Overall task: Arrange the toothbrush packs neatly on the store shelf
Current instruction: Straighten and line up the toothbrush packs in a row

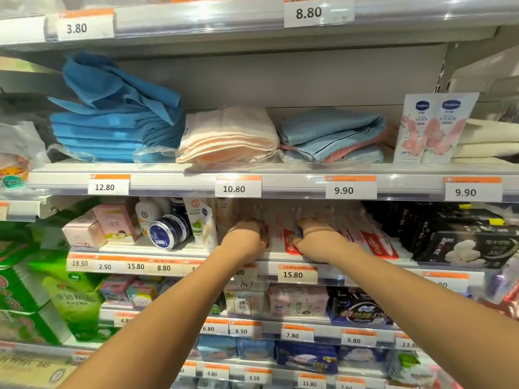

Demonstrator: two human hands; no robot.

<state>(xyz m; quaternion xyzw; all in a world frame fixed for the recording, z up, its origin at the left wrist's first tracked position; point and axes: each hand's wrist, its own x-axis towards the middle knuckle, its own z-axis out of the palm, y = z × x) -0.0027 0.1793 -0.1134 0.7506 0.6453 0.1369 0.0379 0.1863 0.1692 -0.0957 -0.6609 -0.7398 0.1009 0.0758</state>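
Note:
Several white and red toothbrush packs (376, 240) lie fanned and overlapping on the middle shelf (337, 263), their red ends toward the front edge. My left hand (244, 238) reaches into the left side of the pile, fingers curled over a pack's edge. Just to the right, my right hand (317, 237) is closed on a toothbrush pack (280, 234) that sits between both hands. The fingertips of both hands are hidden among the packs.
Left of the packs stand lotion tubes (200, 220), a dark blue tin (165, 231) and pink boxes (98, 228). Black packages (460, 237) sit to the right. Folded towels (227, 134) fill the shelf above; more packaged goods fill the shelves below.

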